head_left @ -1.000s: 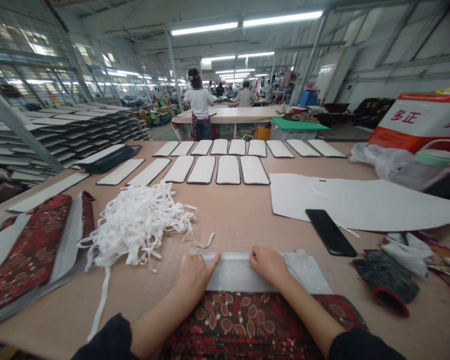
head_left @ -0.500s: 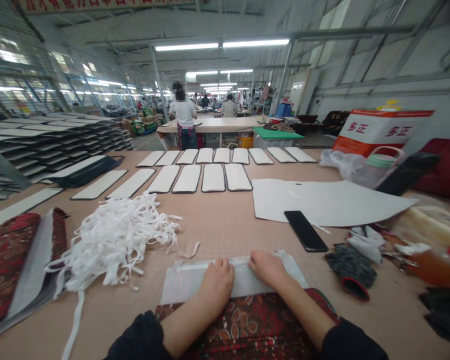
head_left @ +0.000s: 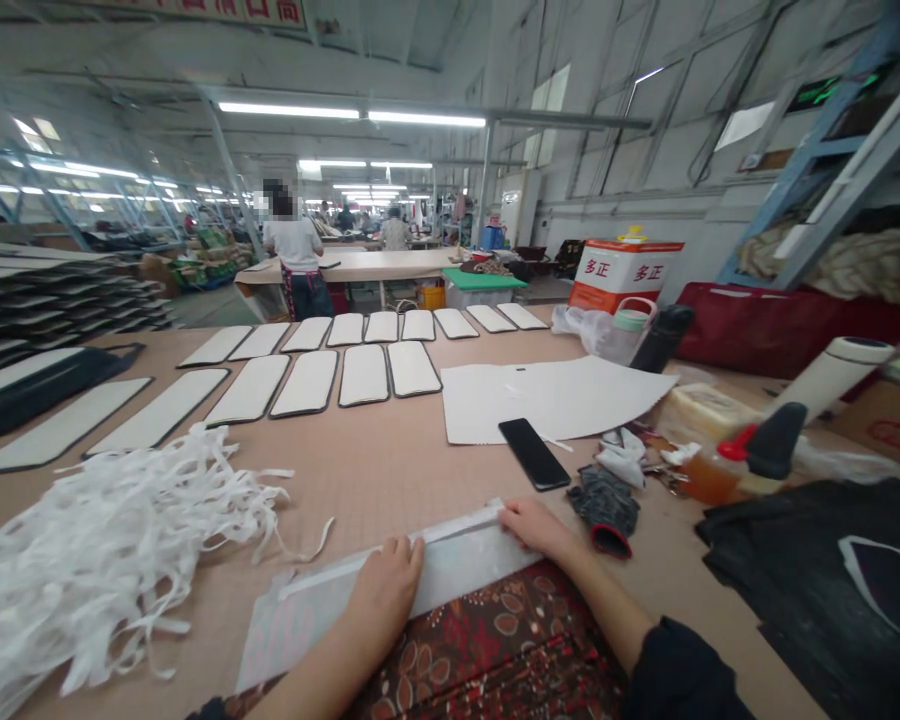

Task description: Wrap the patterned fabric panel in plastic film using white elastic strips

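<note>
A translucent plastic sheet lies along the far edge of a brown and red patterned fabric. A narrow white strip runs near the sheet's far edge. My left hand rests on the sheet and strip, fingers curled together and pressing down. My right hand pinches the sheet's far right corner, at the end of the strip. A loose heap of white strips lies to the left of my left hand.
White panels with dark edges lie in rows. A white sheet, black phone, dark glove and glue bottle are to the right, beside black fabric. Across the room, a person stands by another table.
The view has swung right. My right hand has slid to the sheet's right corner, farther from my left hand, and the white strip now shows stretched between them.
</note>
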Tool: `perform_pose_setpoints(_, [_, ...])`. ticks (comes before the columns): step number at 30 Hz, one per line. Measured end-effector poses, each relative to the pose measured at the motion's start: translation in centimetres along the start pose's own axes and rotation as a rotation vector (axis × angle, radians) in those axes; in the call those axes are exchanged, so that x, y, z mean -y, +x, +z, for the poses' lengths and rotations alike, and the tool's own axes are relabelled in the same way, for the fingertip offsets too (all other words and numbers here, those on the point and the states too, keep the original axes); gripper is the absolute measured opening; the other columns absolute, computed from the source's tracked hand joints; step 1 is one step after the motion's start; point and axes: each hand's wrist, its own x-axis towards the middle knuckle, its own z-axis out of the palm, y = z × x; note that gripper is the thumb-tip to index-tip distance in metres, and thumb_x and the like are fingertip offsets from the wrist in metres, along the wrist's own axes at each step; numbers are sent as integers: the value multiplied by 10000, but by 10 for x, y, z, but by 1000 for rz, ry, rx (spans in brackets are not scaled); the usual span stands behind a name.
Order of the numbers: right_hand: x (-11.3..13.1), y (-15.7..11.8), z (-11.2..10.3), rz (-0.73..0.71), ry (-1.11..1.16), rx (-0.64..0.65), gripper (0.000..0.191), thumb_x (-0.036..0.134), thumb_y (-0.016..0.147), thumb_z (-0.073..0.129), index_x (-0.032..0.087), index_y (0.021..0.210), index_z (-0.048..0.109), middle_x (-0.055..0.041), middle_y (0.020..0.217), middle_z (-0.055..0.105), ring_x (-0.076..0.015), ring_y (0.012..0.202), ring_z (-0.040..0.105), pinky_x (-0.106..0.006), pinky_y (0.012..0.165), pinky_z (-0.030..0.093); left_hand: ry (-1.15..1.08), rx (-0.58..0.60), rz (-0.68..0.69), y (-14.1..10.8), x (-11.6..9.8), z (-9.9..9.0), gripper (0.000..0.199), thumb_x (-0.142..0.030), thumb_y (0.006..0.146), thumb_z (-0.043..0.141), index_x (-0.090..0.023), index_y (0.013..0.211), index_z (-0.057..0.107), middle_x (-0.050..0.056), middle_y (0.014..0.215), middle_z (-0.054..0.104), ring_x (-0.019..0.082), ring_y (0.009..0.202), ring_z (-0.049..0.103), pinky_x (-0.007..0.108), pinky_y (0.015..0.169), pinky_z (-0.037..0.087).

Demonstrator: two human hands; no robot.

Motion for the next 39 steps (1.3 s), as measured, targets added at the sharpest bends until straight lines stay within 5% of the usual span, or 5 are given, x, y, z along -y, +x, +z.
perform_pose_setpoints(7, [11,-1,6,68,-398,-124,292,266,778,369,173,821,643,-117,895,646,-232,832,587,-286,652,389,41,-54,0,6,-3,9,506,-14,807,327,-178,1283,380,130,1007,558,260,904,542,368,699,486])
perform_pose_setpoints(26, [13,9,-16,103,-392,12,221,225,725,478,121,752,671,-152,803,650,-242,803,604,-298,661,431,-16,-14,-22,7,-9,-2,480,-66,813,361,-245,1254,419,145,1006,548,288,902,531,387,693,437])
perform_pose_setpoints(30, [25,-1,-16,130,-435,-65,220,198,743,467,110,823,653,-164,867,628,-254,844,581,-308,681,424,-19,-36,-20,7,-8,1,466,-87,809,386,-262,1239,427,133,993,550,287,890,529,378,680,432])
perform_pose_setpoints(36, [66,-35,38,-539,-446,-113,259,116,829,373,188,948,592,-83,987,580,-209,955,496,-298,836,367,-35,-73,-37,3,-8,-3,417,-100,826,368,-238,1209,454,125,988,559,276,890,532,388,696,445])
perform_pose_setpoints(39, [54,-43,40,-593,-421,-58,301,90,830,356,192,1002,580,-74,1041,563,-199,990,472,-278,864,352,-69,-28,-58,-14,8,1,420,-57,818,314,-183,1182,482,127,1083,539,264,963,514,374,736,458])
